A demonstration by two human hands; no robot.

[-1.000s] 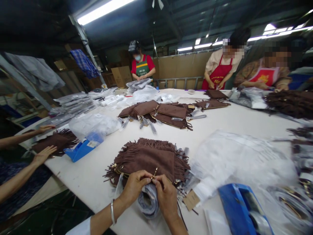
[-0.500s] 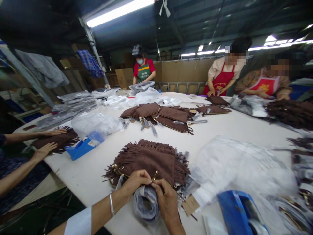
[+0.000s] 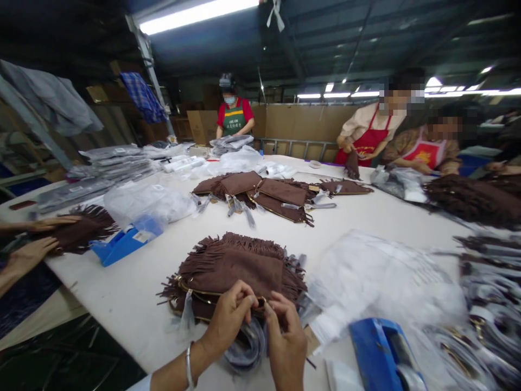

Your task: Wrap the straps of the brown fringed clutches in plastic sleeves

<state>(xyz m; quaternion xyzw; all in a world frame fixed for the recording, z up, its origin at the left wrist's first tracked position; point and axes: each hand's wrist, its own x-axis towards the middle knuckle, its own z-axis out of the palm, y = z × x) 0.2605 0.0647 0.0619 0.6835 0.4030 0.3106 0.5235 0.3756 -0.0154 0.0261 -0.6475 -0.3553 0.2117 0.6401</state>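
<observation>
At the near table edge my left hand (image 3: 229,319) and my right hand (image 3: 286,338) meet with fingers pinched on a small gold metal fitting of a brown fringed suede bag (image 3: 234,267). A crumpled clear plastic wrap (image 3: 246,347) bunches under both hands. The bag lies on top of a small stack of the same bags. My left wrist wears a silver bangle.
A blue tape dispenser (image 3: 385,355) sits right of my hands, another (image 3: 122,243) at left. Clear plastic bags (image 3: 382,277) pile at right. More brown bags (image 3: 268,193) lie mid-table. A co-worker's hands (image 3: 35,239) press a fringed bag at left; three people stand at the far side.
My hands have drawn slightly nearer and lower on the bag's metal fitting. The view has shifted left. The co-worker in the red apron has lifted a brown bag.
</observation>
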